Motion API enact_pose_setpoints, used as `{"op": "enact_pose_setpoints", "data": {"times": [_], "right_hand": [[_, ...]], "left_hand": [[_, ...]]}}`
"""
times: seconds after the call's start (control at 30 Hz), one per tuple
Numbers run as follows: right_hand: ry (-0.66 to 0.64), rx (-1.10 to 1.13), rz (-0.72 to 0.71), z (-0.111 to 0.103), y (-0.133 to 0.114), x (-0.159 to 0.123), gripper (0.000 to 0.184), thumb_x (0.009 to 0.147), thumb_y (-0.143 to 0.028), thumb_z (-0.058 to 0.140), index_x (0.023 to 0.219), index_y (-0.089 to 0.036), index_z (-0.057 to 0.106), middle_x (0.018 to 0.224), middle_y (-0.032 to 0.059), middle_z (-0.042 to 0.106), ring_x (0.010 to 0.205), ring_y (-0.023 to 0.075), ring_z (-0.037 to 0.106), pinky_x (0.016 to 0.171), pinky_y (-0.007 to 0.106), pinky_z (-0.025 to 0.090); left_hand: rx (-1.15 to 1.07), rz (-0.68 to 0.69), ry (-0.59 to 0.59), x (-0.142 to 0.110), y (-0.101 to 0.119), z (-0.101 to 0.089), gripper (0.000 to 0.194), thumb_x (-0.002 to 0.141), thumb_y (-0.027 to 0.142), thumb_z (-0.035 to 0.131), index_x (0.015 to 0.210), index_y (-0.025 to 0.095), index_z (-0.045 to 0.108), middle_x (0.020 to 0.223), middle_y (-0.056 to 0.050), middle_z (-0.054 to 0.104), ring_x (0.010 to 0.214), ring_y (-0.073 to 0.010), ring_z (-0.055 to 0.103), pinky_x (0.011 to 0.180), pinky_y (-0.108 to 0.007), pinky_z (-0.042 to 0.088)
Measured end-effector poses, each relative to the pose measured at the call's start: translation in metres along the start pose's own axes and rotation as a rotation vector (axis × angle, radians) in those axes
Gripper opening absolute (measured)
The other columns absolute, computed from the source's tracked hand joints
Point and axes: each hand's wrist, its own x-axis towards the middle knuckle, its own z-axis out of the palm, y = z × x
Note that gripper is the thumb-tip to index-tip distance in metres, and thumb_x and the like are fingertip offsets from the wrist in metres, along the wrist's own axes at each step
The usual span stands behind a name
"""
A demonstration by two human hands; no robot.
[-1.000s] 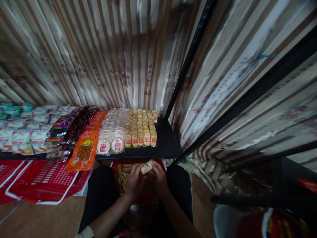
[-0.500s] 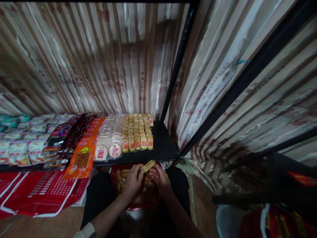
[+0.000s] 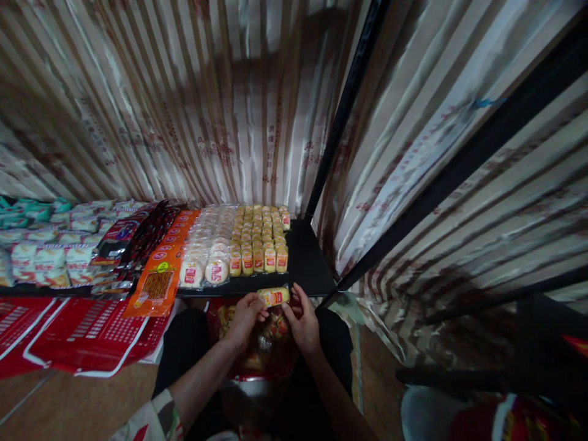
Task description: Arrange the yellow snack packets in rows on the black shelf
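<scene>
My left hand and my right hand hold a small yellow snack packet between their fingertips, level with the front edge of a black shelf. Below my hands, on my lap, sits a red bag full of similar packets. On the shelf just beyond lie several rows of the same yellow packets, with a bare strip to their right.
Left of the yellow rows lie round white cakes, orange snack packs, dark packs and white and green packets. A red printed carton lies flat at left. Striped foil sheeting and black posts enclose the shelf.
My hands have lifted the yellow packet out of the red bag and turned it level, up near the shelf's front edge.
</scene>
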Motion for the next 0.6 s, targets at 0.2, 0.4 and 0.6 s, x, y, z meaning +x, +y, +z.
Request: {"op": "enact_pose_setpoints", "data": {"times": [0.2, 0.4, 0.6], "right_hand": [[-0.146, -0.534, -0.526, -0.02, -0.018, 0.004, 0.036, 0.084, -0.027, 0.053, 0.12, -0.023, 0.056, 0.116, 0.0056, 0.062, 0.111, 0.0232, 0.049, 0.095, 0.042, 0.043], [-0.107, -0.607, -0.514, -0.024, -0.018, 0.028, 0.039, 0.085, -0.032, 0.051, 0.121, -0.018, 0.053, 0.112, 0.0081, 0.062, 0.103, 0.0221, 0.053, 0.09, 0.038, 0.047], [0.051, -0.584, -0.373, -0.027, -0.027, 0.07, 0.043, 0.084, -0.042, 0.048, 0.117, -0.015, 0.053, 0.103, 0.0106, 0.063, 0.088, 0.0223, 0.059, 0.079, 0.037, 0.049]], "left_hand": [[0.205, -0.013, -0.101, 0.014, 0.017, 0.012, 0.011, 0.063, 0.026, 0.057, 0.065, 0.015, 0.054, 0.049, 0.005, 0.053, 0.045, -0.0068, 0.048, 0.045, -0.018, 0.035], [0.483, 0.068, -0.153, 0.042, 0.032, 0.041, 0.012, 0.073, 0.027, 0.053, 0.067, 0.016, 0.056, 0.048, 0.006, 0.051, 0.046, -0.008, 0.05, 0.047, -0.018, 0.038], [0.775, 0.326, -0.115, 0.068, 0.066, 0.082, 0.021, 0.082, 0.029, 0.046, 0.082, 0.018, 0.065, 0.071, -0.001, 0.065, 0.071, -0.0137, 0.06, 0.065, -0.022, 0.047]]}}
